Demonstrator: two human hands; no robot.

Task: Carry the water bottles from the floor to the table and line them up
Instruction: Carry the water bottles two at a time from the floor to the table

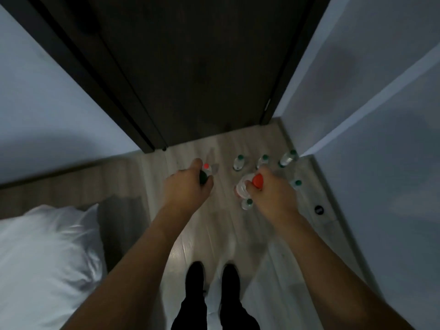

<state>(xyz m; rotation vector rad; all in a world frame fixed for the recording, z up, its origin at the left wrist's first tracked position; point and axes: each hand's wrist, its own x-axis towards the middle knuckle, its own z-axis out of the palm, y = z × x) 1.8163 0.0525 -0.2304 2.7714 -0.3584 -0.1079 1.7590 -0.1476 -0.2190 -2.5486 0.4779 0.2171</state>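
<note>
1. The left hand (188, 184) reaches down over the pale wooden floor (214, 225), its fingers curled around the dark green cap of a bottle (203, 179); most of that bottle is hidden under the hand.
2. Just beyond the left hand's fingers, a second bottle with a small red cap (206, 166) shows against the floor (whether the hand touches it cannot be told).
3. The right hand (271, 189) is closed on the top of a clear bottle with a large orange-red cap (257, 181), thumb and fingers pinching at the cap, the ribbed clear body showing just left of the hand.
4. Five more green-capped bottles stand on the floor around the right hand: one (239, 161) and another (263, 160) on the far side, a third (288, 158) far right near the wall corner, a fourth (296, 184) right of the hand, and a fifth (247, 204) just near of it.
5. A dark door (190, 67) closes the far end of the floor, with pale walls on either side.
6. A white pillow (45, 253) lies at the near left.
7. Two black shoes (212, 279) stand on the floor at the near edge, between the forearms.
</note>
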